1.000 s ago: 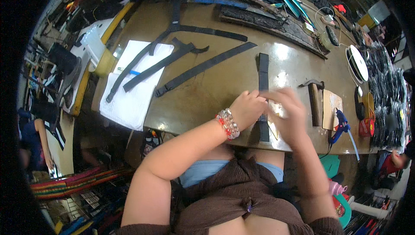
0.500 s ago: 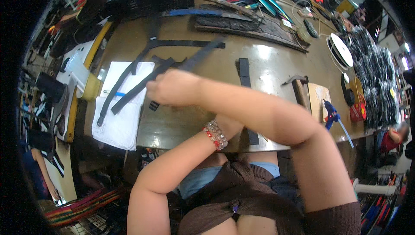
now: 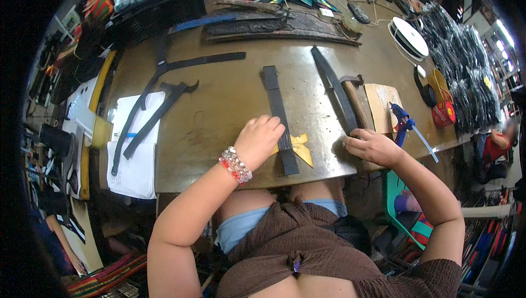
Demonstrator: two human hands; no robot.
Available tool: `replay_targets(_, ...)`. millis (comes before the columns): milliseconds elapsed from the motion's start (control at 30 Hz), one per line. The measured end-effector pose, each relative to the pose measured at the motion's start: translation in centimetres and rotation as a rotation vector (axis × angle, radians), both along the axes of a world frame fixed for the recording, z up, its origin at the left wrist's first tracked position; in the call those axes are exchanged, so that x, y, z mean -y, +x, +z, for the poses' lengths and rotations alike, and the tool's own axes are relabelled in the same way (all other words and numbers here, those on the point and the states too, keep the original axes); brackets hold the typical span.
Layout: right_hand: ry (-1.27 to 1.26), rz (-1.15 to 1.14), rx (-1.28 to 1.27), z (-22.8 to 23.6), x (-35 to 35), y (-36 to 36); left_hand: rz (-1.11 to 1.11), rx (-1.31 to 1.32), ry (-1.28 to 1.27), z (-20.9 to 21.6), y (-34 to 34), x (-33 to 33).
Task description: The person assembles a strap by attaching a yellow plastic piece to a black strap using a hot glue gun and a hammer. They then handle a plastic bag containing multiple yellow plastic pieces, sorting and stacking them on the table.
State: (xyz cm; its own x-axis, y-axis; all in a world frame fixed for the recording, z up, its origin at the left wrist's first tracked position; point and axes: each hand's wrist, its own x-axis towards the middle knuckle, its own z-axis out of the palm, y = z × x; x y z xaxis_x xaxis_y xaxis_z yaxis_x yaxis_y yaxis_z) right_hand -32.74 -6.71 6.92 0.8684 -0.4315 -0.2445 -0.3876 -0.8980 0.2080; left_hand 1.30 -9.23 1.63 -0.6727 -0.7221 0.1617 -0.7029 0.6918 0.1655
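On the counter (image 3: pixel 213 106), the middle strap (image 3: pixel 275 99) lay lengthwise, the left hand (image 3: pixel 257 139) at its edge with fingers bunched together; the right strap (image 3: pixel 336 90) slanted beside the hammer (image 3: pixel 355 102), the right hand (image 3: pixel 377 148) at its near end with fingers curled. Whether either hand truly pinched could not be told. Both straps looked light, pliant and hardly fragile, likely best taken flat between thumb and fingers near an end.
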Motion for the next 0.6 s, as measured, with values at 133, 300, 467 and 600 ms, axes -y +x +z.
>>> replay_targets(133,-0.113,-0.186,0.474,-0.8,2.1,0.9,-0.016,0.030,0.016,0.3,-0.1,0.3)
replay_targets(300,-0.452,-1.065,0.440,-2.4,14.3,5.7,-0.007,0.031,0.055,0.6,0.0,0.4)
replay_targets(467,-0.156,-1.278,0.535,-3.0,19.2,7.9,-0.010,0.031,0.066,0.8,0.1,0.5)
replay_targets(600,0.116,-0.937,0.968,0.3,11.1,8.5,-0.005,-0.004,0.102,0.9,0.2,0.7)
